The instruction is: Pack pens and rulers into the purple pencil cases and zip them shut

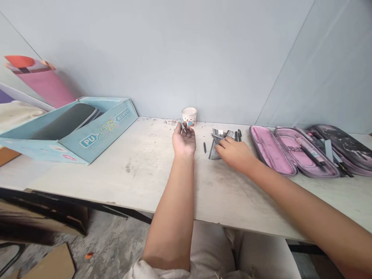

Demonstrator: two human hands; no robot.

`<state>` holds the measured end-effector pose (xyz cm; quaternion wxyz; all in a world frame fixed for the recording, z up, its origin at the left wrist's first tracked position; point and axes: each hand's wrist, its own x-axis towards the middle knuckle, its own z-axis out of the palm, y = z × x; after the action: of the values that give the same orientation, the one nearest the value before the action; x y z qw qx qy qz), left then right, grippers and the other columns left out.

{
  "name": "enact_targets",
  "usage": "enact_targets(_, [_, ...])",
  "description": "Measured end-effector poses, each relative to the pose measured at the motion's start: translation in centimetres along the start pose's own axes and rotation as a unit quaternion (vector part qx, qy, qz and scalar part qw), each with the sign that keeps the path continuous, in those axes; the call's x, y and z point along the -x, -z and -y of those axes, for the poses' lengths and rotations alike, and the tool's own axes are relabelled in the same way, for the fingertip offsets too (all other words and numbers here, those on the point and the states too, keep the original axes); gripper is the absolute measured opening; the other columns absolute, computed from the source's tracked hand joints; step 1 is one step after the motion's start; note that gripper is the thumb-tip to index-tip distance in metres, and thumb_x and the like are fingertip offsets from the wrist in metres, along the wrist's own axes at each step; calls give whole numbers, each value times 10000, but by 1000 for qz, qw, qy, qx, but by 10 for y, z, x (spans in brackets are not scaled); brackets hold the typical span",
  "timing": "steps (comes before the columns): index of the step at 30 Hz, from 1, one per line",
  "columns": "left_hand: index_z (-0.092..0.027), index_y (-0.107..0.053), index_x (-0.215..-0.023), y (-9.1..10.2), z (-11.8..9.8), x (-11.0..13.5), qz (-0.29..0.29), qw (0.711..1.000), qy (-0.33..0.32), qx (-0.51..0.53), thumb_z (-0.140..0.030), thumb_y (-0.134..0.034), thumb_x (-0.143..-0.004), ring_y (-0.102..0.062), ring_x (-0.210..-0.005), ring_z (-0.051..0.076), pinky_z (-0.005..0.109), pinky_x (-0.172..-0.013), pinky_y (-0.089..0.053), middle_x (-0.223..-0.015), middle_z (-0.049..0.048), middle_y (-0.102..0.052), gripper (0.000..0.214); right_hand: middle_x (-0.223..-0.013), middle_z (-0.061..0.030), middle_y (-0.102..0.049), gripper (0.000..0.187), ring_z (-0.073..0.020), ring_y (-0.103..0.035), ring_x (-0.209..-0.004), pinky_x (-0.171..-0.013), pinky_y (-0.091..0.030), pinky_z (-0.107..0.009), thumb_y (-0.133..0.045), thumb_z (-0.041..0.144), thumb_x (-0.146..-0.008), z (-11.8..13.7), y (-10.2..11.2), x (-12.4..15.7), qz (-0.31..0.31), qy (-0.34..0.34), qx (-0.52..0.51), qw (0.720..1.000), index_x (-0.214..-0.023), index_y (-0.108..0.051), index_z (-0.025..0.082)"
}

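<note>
My left hand (184, 140) is turned palm up, its fingers curled around a small grey stick-like piece (182, 124) whose kind I cannot make out. Just behind it stands a white paper cup (189, 113) with a coloured print. My right hand (235, 152) reaches palm down onto a small dark grey pouch or cloth (215, 153) with pens and slim sticks on it; its fingers are bent together, and the fingertips are partly hidden. A short black pen cap or stub (204, 147) lies between the hands. Dark pens (239, 135) lie just beyond my right hand.
An open pink pencil case (273, 153) and a black-patterned case (343, 145) holding pens lie at the right. On the left sits a light blue box (101, 130) with a dark grey case (68, 122) inside. A pink rolled item (46, 83) leans behind it. Dark crumbs dot the table (139, 182).
</note>
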<state>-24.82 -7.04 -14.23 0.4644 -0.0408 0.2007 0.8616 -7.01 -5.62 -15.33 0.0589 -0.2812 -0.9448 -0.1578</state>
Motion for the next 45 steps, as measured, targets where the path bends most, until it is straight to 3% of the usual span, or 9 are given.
enact_targets(8, [-137, -543, -771, 2, 3, 5, 16, 1000, 22, 4, -184, -523, -825, -518, -558, 31, 135, -554, -443, -700, -15, -571, 74, -965, -169, -641, 362, -271, -600, -878, -695, -419, -332, -490, 269, -780, 34, -8, -72, 70, -162, -144, 974, -1101, -489, 100])
enact_targets(13, [-144, -532, -799, 4, 14, 7, 41, 996, 11, -77, -196, -521, -827, -480, -524, 18, 134, -541, -419, -691, -25, -542, 60, -978, -146, -646, 301, -224, -596, -901, -718, -408, -290, -469, 255, -774, 21, -9, -66, 47, -186, -169, 967, -1034, -534, 118])
enact_targets(16, [-157, -510, -838, 6, 26, 10, 78, 983, -6, -165, -203, -523, -824, -467, -511, 15, 143, -528, -411, -722, -27, -541, 49, -919, -75, -652, 216, -173, -586, -837, -695, -402, -260, -449, 239, -761, -4, -6, -46, -22, -210, -239, 948, -918, -575, 162])
enact_targets(20, [-173, -506, -951, 5, 48, 22, 179, 925, -25, -334, -201, -527, -812, -480, -521, 30, 162, -538, -430, -725, -25, -537, 144, -778, -11, -610, 163, -118, -541, -692, -616, -396, -231, -500, 269, -719, -33, -5, -9, -166, -258, -434, 847, -831, -561, 168])
enact_targets(27, [-194, -595, -987, 12, 82, 42, 354, 776, -43, -520, -149, -452, -805, -503, -572, 59, 171, -566, -439, -704, -10, -528, 236, -616, 77, -435, 264, -58, -396, -475, -362, -184, -161, -595, 376, -687, -46, -6, 32, -295, -275, -715, 571, -862, -479, 215])
enact_targets(30, [-203, -599, -990, 19, 90, 41, 386, 732, -68, -558, -142, -419, -805, -494, -579, 71, 181, -577, -433, -674, -16, -512, 265, -631, 79, -415, 271, -51, -398, -477, -353, -180, -156, -607, 355, -676, -46, -11, 35, -314, -281, -740, 525, -859, -465, 215])
enact_targets(32, [-208, -591, -1006, 23, 91, 40, 398, 711, -82, -574, -144, -407, -808, -503, -597, 81, 196, -603, -438, -676, -15, -521, 277, -606, 81, -399, 243, -57, -391, -470, -359, -206, -161, -583, 354, -699, -46, -15, 36, -298, -288, -729, 545, -857, -464, 214])
enact_targets(36, [-219, -589, -1009, 25, 90, 42, 394, 689, -87, -603, -162, -440, -797, -520, -625, 98, 215, -639, -439, -695, -11, -544, 265, -690, 32, -514, 196, -79, -449, -522, -435, -339, -197, -527, 344, -747, -42, -18, 37, -282, -289, -626, 667, -878, -484, 205])
enact_targets(45, [-225, -554, -984, 22, 88, 55, 380, 693, -113, -602, -173, -479, -793, -523, -683, 128, 239, -691, -422, -732, 2, -561, 211, -1010, -73, -639, 346, -185, -606, -843, -741, -462, -318, -396, 369, -860, -29, -9, 47, -298, -221, -355, 858, -1150, -497, 210])
